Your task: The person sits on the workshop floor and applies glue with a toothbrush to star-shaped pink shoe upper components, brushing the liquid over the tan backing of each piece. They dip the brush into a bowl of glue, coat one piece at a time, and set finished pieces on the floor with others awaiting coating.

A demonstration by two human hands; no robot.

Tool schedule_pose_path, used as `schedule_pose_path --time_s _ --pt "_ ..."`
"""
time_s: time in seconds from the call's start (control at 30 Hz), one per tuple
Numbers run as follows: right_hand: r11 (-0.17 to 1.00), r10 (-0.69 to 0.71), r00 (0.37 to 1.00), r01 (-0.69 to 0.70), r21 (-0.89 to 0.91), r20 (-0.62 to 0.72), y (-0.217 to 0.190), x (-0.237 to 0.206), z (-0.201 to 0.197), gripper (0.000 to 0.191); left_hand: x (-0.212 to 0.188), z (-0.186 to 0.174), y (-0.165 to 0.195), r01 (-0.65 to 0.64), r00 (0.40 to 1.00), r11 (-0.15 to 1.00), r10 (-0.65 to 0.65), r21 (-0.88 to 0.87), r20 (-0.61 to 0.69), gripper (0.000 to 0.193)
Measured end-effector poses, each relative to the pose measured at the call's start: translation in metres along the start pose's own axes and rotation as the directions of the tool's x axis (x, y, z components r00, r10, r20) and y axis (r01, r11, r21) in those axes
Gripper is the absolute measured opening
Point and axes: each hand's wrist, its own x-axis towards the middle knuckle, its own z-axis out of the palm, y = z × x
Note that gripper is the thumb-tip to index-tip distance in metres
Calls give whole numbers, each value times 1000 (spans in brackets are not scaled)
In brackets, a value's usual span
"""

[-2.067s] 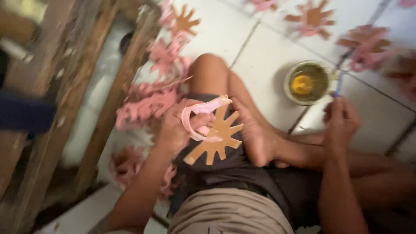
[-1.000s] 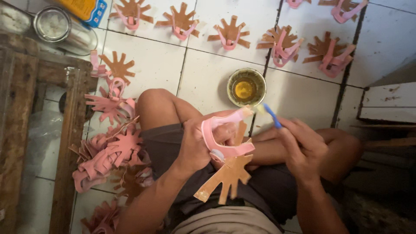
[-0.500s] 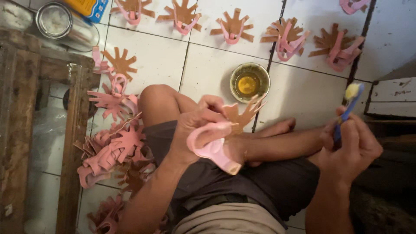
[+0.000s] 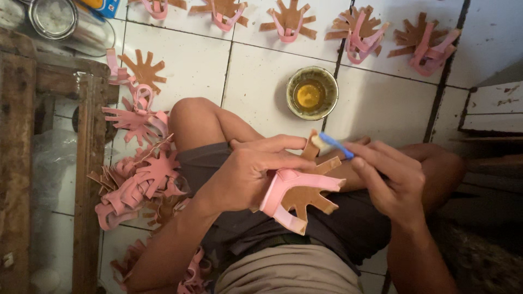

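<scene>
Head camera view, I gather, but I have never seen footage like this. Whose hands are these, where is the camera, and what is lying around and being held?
The one picture comes from a camera worn on a person's head, looking down at their own lap and hands as they sit on a white tiled floor. The left hand holds a brown star-shaped cutout with a pink strap. The right hand holds a blue-handled brush with its tip against that piece. Ahead stands a small bowl of yellow liquid, perhaps glue. Beyond it lies a row of similar strapped cutouts, and a pile of pink and brown pieces sits by the left knee, beside a wooden frame.
</scene>
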Motion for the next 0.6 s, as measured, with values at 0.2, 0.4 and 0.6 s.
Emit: schedule_pose_path --time_s 0.2,0.4,0.6 --pt "998 54 993 -57 -24 -105 8 -6 3 22 0 -1 -13 65 998 998 -66 -26 -20 48" --pt "959 103 970 -37 281 -222 27 -20 -4 16 1 -9 -35 45 997 991 -53 -127 -63 44" --pt "781 235 914 25 624 -330 34 -15 -8 28 -5 -18 -43 19 998 989 -29 -146 -63 42"
